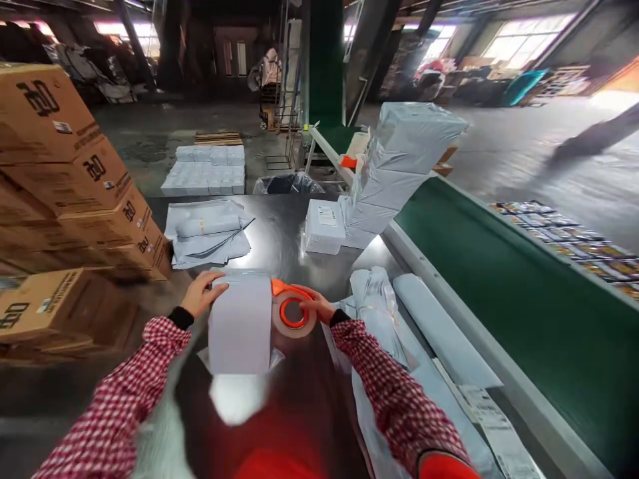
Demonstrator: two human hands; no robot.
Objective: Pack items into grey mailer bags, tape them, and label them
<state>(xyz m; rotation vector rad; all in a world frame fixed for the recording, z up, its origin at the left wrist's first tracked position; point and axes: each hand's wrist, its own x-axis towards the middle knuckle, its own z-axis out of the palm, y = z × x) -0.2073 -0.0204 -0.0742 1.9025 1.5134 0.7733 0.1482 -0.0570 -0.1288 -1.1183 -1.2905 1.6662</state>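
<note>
A pale grey wrapped parcel (240, 326) stands on the dark metal table in front of me. My left hand (202, 293) lies at its upper left edge, thumb and fingers apart against the wrapping. At the parcel's upper right sits an orange tape dispenser (294, 307) with a wide roll of tape. My right hand (318, 305) is closed round the dispenser's right side. The dispenser's orange tip is close to the parcel's edge; I cannot tell whether tape is stuck there.
Stacked brown cartons (94, 179) stand at the left. Flat grey mailing bags (210, 233) lie at the table's back left. Wrapped parcels (399, 173) are piled at the back right, beside a green conveyor belt (499, 286). Bundled bags (377, 306) and label sheets (499, 419) lie at the right.
</note>
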